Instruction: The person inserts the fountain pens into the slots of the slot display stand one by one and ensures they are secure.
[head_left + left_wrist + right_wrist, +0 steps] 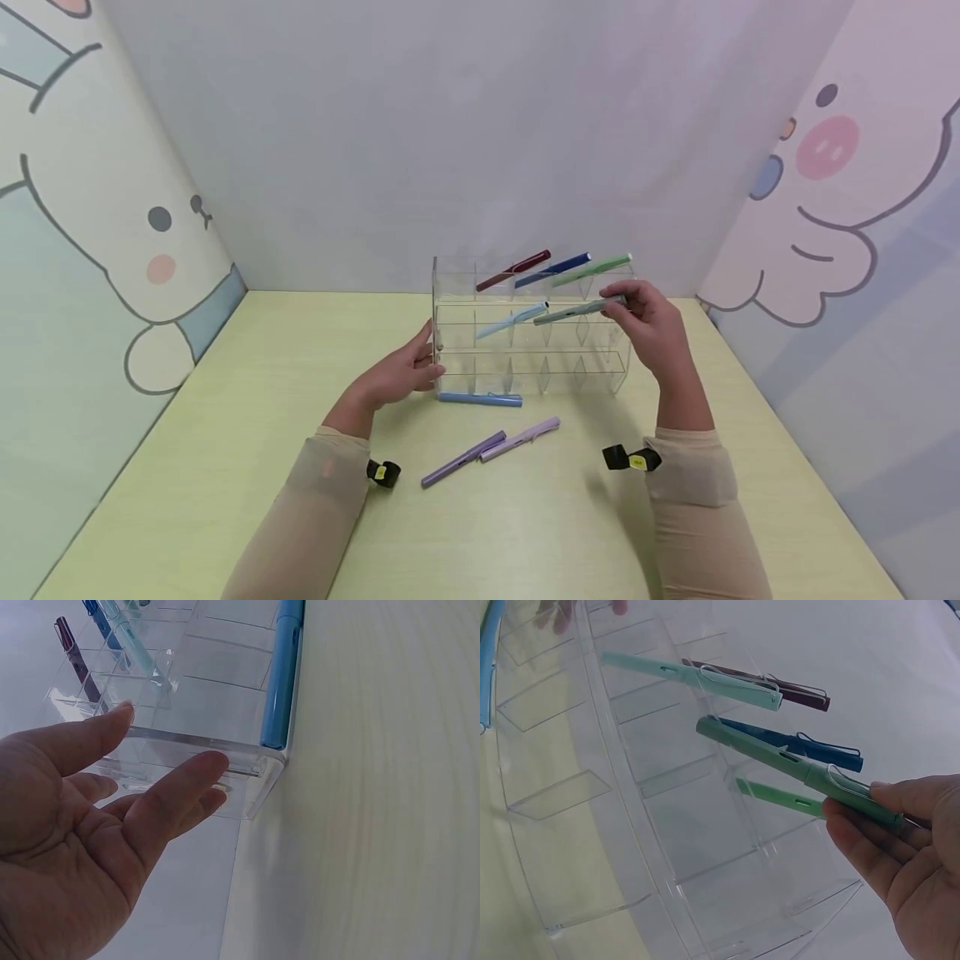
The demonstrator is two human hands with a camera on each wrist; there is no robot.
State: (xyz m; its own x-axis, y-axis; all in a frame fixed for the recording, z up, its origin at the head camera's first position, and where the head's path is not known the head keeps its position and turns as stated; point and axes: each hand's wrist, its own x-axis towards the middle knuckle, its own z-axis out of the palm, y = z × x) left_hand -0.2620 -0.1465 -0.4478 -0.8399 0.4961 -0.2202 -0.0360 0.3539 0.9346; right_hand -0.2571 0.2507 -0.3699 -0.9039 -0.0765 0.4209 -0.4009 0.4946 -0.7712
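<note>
Grey-green pen [570, 313] is held aslant above the middle tier of a clear rack [434, 292]; whether its free end touches the rack, I cannot tell. Right hand [651, 325] pinches its capped end between thumb and fingers. Left hand [397, 377] is at the rack's left end wall, with the thumb apart and the fingers loosely extended, gripping nothing; how firmly they press the wall is not clear.

Close beside the held pen, a pale blue pen [513, 319] leans in the middle tier. On the top tier, dark red [513, 271], dark blue [553, 271] and green pens [592, 269] lean side by side, upper ends toward the right. Blue pen [480, 401] lies along the rack's lower front edge. Nearer the person, a purple pen [463, 459] and a lilac pen [520, 440] meet at their ends on the table [480, 542].

The rack looks like glossy transparent plastic, with thin upright dividers. The pens are slim and smooth, and the held one carries a wire-like metal clip. Faint grain marks the pale yellow tabletop.
</note>
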